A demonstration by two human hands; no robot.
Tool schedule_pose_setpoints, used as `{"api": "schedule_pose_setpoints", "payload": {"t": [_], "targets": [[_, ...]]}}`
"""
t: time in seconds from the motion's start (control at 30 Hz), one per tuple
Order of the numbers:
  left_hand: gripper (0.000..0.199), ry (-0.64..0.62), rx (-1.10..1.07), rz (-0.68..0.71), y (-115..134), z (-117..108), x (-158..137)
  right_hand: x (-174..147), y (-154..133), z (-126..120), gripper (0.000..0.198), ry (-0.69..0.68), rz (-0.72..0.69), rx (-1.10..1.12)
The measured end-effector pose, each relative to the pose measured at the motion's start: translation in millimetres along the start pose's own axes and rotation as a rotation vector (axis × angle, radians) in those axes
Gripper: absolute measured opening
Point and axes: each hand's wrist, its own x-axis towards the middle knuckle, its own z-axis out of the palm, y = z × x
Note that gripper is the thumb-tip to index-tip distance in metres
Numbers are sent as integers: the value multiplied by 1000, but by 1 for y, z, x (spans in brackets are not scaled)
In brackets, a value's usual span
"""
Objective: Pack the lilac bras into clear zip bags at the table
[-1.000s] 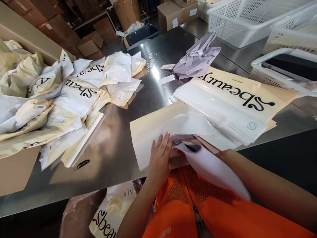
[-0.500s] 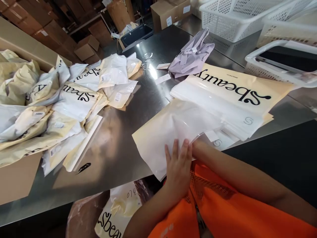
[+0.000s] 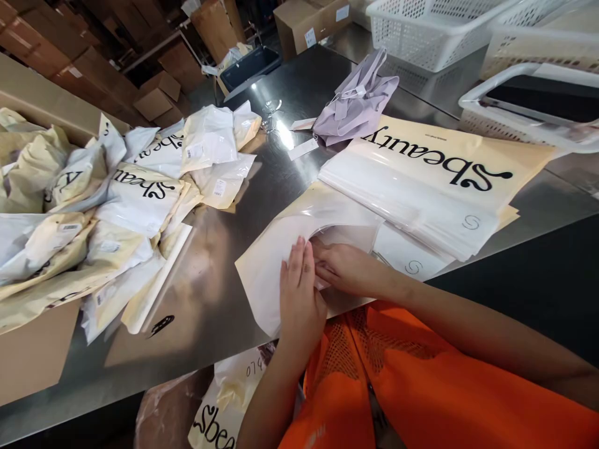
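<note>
Head view: cream plastic mailer bag (image 3: 276,268) lies flat on steel table (image 3: 215,249), beside stack of printed cream bags (image 3: 435,181). Left hand (image 3: 299,293) presses it, fingers flat; right hand (image 3: 349,269) fingers reach inside its mouth, grip unclear. White mesh basket (image 3: 430,31) behind stack; contents unseen.

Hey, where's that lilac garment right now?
The lilac garment lies bunched on the steel table, upper middle of the head view, just beyond the stack of cream bags and before the white baskets.
</note>
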Motion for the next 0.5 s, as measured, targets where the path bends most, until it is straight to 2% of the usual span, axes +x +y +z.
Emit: {"api": "schedule_pose_setpoints", "payload": {"t": [0.1, 0.2, 0.3, 0.37, 0.43, 0.5], "targets": [[98, -8, -13, 3, -12, -7, 5, -11, 25, 9, 38, -16, 72, -176], [92, -89, 23, 65, -18, -6, 4, -10, 44, 13, 44, 22, 180, -314], [67, -202, 84, 232, -18, -4, -8, -9, 42, 9, 34, 28, 194, -355], [36, -161, 55, 315, -20, -6, -23, -17, 33, 5, 32, 57, 248, -303], [12, -29, 91, 259, -24, -10, -43, -30, 25, 5, 29, 84, 352, -165], [11, 68, 245, 129, -31, -12, -63, -41, 18, 13, 29, -15, 403, 125]]}}
